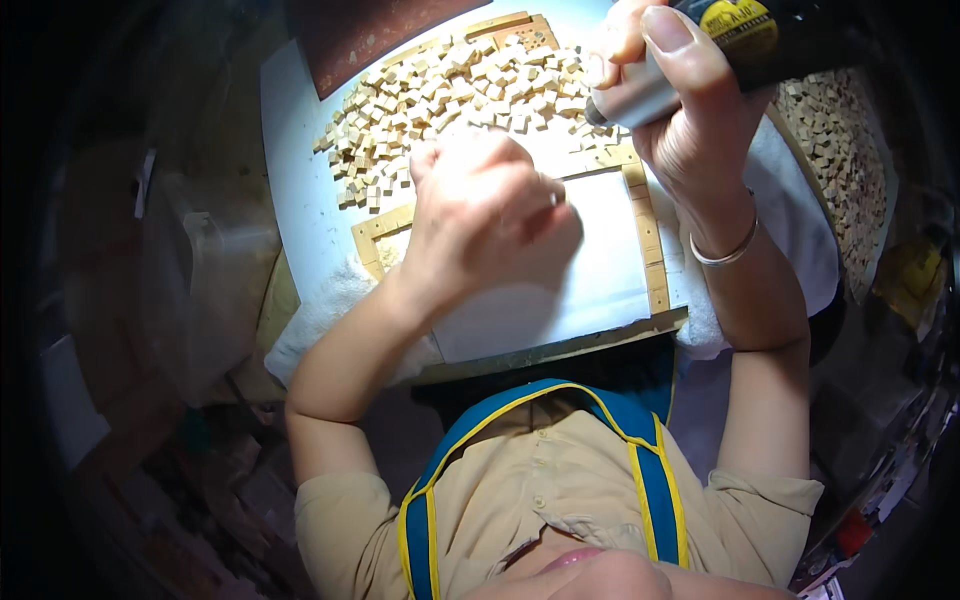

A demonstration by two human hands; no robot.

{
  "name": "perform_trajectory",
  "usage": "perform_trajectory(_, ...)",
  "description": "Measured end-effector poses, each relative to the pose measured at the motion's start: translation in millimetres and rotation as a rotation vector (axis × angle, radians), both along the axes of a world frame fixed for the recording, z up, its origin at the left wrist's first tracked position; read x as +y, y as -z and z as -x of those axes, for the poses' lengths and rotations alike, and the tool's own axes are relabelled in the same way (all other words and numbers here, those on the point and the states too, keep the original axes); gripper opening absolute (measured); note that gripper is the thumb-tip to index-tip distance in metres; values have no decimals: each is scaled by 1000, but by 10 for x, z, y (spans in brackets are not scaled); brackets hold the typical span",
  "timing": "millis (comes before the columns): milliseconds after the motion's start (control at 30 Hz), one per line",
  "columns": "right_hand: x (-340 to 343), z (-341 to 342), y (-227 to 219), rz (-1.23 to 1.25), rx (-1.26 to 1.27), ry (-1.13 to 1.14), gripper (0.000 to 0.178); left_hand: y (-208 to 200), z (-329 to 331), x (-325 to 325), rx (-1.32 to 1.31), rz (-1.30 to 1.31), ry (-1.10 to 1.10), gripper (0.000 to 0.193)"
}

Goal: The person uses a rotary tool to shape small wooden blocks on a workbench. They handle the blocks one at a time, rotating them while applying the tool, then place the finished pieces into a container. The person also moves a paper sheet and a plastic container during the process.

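Observation:
My right hand (690, 105), at the upper right, is wrapped round a dark bottle-shaped thing (785, 50) with a round yellow label. Its grey tapered end (635, 100) points left over the small wooden cubes (430, 95). Lower and to the left, my left hand (485, 205) hovers with curled fingers above a white sheet (570, 270). Slight blur and the hand itself hide whatever its fingertips may hold. A light wooden strip frame (648, 235) borders the sheet, and its left corner shows beside my left wrist.
A dark red board (370, 40) lies at the back left. More small cubes (835, 150) are heaped at the far right. White cloths (320, 315) drape over the table's front corners. A perforated wooden block (530, 35) sits behind the cubes.

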State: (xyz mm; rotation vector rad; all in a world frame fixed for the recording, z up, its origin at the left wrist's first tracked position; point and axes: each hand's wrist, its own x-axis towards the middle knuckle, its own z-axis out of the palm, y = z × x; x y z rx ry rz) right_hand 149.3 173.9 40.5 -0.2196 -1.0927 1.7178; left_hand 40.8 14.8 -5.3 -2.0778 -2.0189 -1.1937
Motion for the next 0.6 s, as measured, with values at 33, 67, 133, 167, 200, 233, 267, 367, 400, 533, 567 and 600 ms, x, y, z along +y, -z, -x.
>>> perform_trajectory(33, 24, 20, -35, 25, 22, -18, 55, -64, -21, -60, 18, 52, 27, 28)
perform_trajectory(67, 29, 29, -86, 52, 8, -14, 53, -130, -26, -87, 37, 105, 54, 32)
perform_trajectory(133, -6, 27, -209, 110, -57, 21, 47, -214, -17, -68, -38, 162, 48, 33)
perform_trajectory(167, 8, 15, -190, 92, -82, 22, 43, -249, -8, -47, -76, 191, 45, 34)
perform_trajectory(200, 6, 16, -170, 76, -102, 10, 40, -207, 18, -23, -133, 146, 26, 34)
perform_trajectory(233, 70, 14, -63, 9, -99, -21, 35, -177, 43, 23, -193, 95, 19, 35)
perform_trajectory(267, 106, 5, -12, -59, -97, -51, 30, -128, 92, 102, -154, 40, 32, 35)
perform_trajectory(367, 131, 7, 8, -75, -95, 25, 20, -40, 103, 205, -50, 89, -18, 31)
perform_trajectory(400, 142, 21, 37, -84, -44, 48, 19, -32, 63, 214, -20, 140, -48, 28)
perform_trajectory(533, 232, 30, 19, -137, -4, 43, 17, -163, -42, 343, 162, 189, -92, 21)
perform_trajectory(567, 238, 22, 21, -144, -23, 50, 17, -136, -35, 364, 155, 146, -55, 19)
perform_trajectory(600, 250, 8, 28, -152, -44, 61, 16, -133, -36, 375, 164, 118, -54, 18)
